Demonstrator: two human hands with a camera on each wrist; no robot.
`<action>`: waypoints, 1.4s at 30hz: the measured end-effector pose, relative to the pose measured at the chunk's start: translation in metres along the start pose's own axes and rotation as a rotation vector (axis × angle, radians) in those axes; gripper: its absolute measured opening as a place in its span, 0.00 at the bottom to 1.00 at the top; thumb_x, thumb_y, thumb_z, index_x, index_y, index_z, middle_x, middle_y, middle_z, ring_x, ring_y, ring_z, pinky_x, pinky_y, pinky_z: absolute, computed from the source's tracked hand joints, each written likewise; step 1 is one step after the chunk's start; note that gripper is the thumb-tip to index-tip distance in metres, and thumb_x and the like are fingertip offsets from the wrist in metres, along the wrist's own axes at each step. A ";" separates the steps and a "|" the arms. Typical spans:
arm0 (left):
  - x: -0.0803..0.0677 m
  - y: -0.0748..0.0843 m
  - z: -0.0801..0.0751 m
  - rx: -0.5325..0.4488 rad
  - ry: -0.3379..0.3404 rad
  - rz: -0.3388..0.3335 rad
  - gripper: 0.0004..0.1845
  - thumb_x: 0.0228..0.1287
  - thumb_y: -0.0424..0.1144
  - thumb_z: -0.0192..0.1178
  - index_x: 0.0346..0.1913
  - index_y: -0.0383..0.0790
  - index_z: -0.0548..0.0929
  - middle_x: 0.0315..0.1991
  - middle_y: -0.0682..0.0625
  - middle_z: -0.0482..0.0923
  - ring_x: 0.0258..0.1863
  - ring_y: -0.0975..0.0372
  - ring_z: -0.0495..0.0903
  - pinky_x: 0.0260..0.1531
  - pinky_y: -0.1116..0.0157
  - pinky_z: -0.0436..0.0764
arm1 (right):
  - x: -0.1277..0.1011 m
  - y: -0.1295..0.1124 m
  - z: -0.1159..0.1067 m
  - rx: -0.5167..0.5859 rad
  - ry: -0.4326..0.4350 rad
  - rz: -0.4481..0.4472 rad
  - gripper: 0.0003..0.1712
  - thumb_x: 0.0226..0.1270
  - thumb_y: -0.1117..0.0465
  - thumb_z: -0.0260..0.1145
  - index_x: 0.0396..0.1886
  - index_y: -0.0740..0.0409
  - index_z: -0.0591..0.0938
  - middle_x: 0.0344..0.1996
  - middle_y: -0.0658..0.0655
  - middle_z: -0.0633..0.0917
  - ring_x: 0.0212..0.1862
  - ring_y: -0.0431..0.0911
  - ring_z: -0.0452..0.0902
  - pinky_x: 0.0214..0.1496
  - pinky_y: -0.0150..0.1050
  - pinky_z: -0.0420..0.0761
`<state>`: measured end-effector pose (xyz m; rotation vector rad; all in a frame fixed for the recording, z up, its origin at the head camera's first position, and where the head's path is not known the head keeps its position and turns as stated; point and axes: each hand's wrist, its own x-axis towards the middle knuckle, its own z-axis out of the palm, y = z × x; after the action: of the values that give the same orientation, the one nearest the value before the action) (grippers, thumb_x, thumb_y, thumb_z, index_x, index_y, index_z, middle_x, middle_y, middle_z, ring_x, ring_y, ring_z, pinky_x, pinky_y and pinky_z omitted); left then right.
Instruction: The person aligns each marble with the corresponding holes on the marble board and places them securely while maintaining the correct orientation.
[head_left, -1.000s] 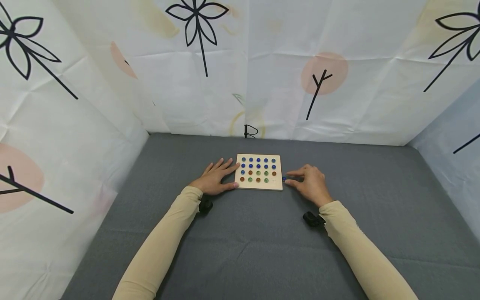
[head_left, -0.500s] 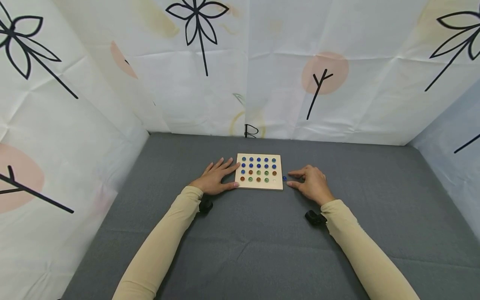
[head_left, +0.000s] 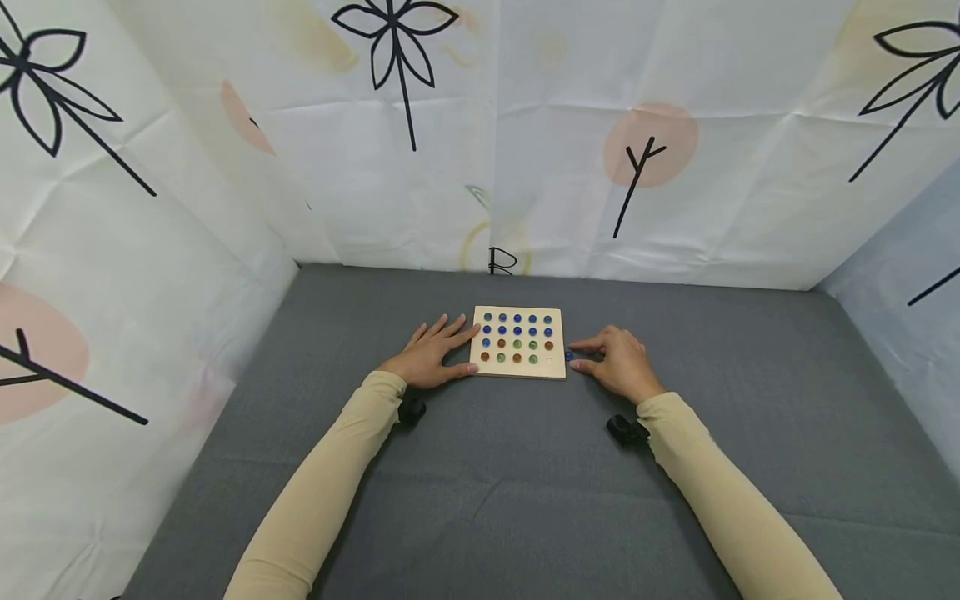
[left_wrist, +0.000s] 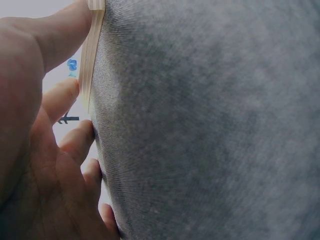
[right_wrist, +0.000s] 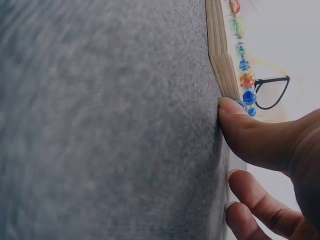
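A pale wooden board (head_left: 517, 372) lies on the grey cloth, with rows of glass marbles in blue, green and reddish brown. Its bottom right hollow (head_left: 549, 361) holds no marble. My left hand (head_left: 427, 360) lies spread at the board's left side, thumb and index finger touching its edge; the left wrist view shows the thumb against the wooden edge. Just off the right edge sits a blue marble (head_left: 568, 356). My right hand (head_left: 622, 364) has its thumb and index fingertips on either side of this marble; I cannot tell whether they pinch it.
A grey cloth (head_left: 480, 500) covers the table. White fabric (head_left: 540, 192) with plant drawings hangs behind and at both sides. A black wrist camera (head_left: 411, 411) sits under the left wrist and another black camera (head_left: 626, 430) under the right.
My right hand drew slightly rightward from the blue marble half a second ago, and is now back at it. The left hand and the board have stayed put.
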<state>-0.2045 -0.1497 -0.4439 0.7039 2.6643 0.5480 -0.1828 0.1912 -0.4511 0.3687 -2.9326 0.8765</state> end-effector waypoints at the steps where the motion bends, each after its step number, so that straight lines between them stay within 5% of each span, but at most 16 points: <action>1: 0.000 0.000 0.000 0.002 -0.001 0.000 0.42 0.75 0.59 0.56 0.83 0.51 0.52 0.82 0.45 0.43 0.81 0.47 0.37 0.77 0.44 0.35 | 0.000 0.000 0.000 -0.001 -0.003 -0.004 0.18 0.59 0.58 0.80 0.49 0.56 0.91 0.38 0.60 0.84 0.38 0.53 0.73 0.43 0.55 0.70; 22: 0.001 0.000 0.001 0.004 -0.006 -0.005 0.42 0.75 0.59 0.56 0.83 0.51 0.52 0.82 0.45 0.43 0.81 0.47 0.36 0.77 0.44 0.35 | -0.003 -0.008 0.001 0.022 0.017 0.026 0.14 0.60 0.60 0.78 0.46 0.57 0.92 0.40 0.61 0.84 0.41 0.56 0.76 0.51 0.62 0.70; 42: 0.003 -0.002 0.003 0.005 -0.003 -0.020 0.42 0.74 0.60 0.56 0.83 0.53 0.52 0.82 0.47 0.43 0.81 0.48 0.36 0.77 0.45 0.34 | -0.007 -0.026 -0.001 0.043 0.058 -0.054 0.13 0.59 0.62 0.79 0.44 0.59 0.92 0.36 0.59 0.83 0.37 0.54 0.75 0.43 0.53 0.72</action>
<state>-0.2067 -0.1485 -0.4475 0.6785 2.6676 0.5348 -0.1695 0.1721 -0.4377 0.4153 -2.8411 0.9279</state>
